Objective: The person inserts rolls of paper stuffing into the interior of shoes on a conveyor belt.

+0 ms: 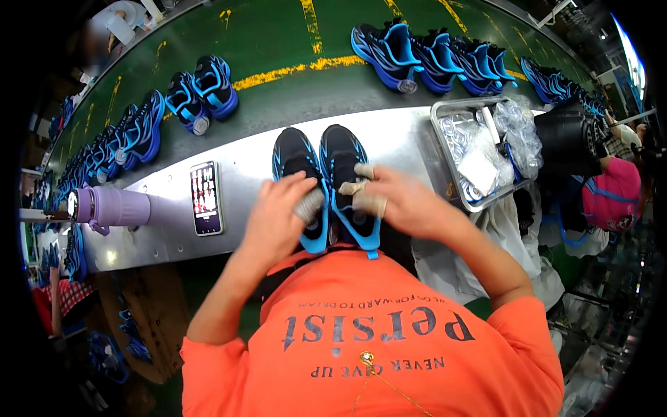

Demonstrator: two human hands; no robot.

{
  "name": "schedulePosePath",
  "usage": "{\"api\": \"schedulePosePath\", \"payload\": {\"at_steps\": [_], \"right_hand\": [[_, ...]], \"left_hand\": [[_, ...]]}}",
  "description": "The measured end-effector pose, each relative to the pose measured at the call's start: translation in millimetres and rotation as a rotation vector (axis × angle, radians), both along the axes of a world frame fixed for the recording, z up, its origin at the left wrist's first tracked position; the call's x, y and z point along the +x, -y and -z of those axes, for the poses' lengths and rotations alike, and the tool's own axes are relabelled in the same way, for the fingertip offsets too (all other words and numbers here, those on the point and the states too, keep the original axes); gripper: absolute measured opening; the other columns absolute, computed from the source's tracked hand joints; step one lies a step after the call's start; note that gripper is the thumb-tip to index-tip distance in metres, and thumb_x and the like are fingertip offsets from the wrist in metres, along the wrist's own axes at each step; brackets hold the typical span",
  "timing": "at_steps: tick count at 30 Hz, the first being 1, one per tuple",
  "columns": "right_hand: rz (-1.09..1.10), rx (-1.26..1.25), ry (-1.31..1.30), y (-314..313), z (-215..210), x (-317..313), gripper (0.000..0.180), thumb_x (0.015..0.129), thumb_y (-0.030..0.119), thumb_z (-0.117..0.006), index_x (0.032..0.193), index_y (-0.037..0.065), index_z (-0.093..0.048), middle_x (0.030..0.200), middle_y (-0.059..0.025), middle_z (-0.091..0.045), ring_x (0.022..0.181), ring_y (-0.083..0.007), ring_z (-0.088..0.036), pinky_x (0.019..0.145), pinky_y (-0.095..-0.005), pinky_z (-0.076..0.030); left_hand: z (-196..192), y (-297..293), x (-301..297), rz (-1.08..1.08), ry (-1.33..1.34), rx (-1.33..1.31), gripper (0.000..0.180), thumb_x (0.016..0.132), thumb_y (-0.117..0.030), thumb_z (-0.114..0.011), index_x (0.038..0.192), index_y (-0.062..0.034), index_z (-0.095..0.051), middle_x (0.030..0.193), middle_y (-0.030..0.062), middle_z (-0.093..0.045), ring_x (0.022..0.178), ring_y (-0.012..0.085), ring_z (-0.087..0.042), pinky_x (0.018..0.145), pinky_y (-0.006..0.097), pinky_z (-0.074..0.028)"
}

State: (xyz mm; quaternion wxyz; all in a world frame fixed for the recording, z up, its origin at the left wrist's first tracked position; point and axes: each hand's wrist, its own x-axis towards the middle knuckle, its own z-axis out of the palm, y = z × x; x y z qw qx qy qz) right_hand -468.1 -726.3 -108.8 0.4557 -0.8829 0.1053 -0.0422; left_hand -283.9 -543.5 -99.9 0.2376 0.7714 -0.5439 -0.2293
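Side by side on the grey counter (403, 135), a pair of black-and-blue sneakers lies directly beneath a worker's two bare hands, toes pointing away from the body and heels toward the orange shirt, so the long axis of each shoe runs straight out from the fingers. On the left sneaker (295, 163) the left hand (274, 222) rests over the heel and collar, its fingers curled down and close together around the opening, where a roll of grey stuffing (309, 203) shows just beside the fingertips; whether they actually pinch it cannot be told. Over the tongue of the right sneaker (342, 156) sits the right hand (396, 201), its taped fingers (363, 170) bent and pressed together on the shoe's upper, touching it rather than lifting it. Each hand is nearest its own shoe, the two almost meeting over the gap between the pair. Left of the left hand, apart from it, lie a phone (206, 198) face up and, farther off, a lilac bottle (111, 207) on its side. Right of the right hand stands a metal tray (445, 163) heaped with clear plastic packets. Beyond the fingertips, rows of finished blue sneakers (431, 59) ride a green conveyor belt (278, 35), and another person in pink works at the far right.
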Motion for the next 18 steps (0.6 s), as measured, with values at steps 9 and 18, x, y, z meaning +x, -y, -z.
{"api": "schedulePosePath", "payload": {"at_steps": [9,18], "right_hand": [[-0.152,-0.399,0.072,-18,13,14,0.018,0.071,0.015,-0.071,0.089,0.013,-0.072,0.11,-0.0119,-0.053,0.097,-0.0317,-0.051,0.083,-0.0399,-0.047],[-0.025,-0.197,-0.064,3,7,17,0.03,0.08,0.007,-0.072,0.109,0.014,-0.071,0.091,-0.0103,-0.057,0.087,-0.0295,-0.06,0.078,-0.038,-0.05]], "left_hand": [[25,19,-5,0.028,0.139,-0.138,0.017,0.08,-0.011,-0.072,0.096,-0.0054,-0.068,0.099,0.0099,-0.06,0.095,0.0313,-0.059,0.08,0.041,-0.049],[25,19,6,-0.05,-0.214,-0.165,0.026,0.078,-0.002,-0.068,0.103,-0.007,-0.066,0.096,0.0108,-0.058,0.086,0.03,-0.059,0.074,0.037,-0.049]]}}
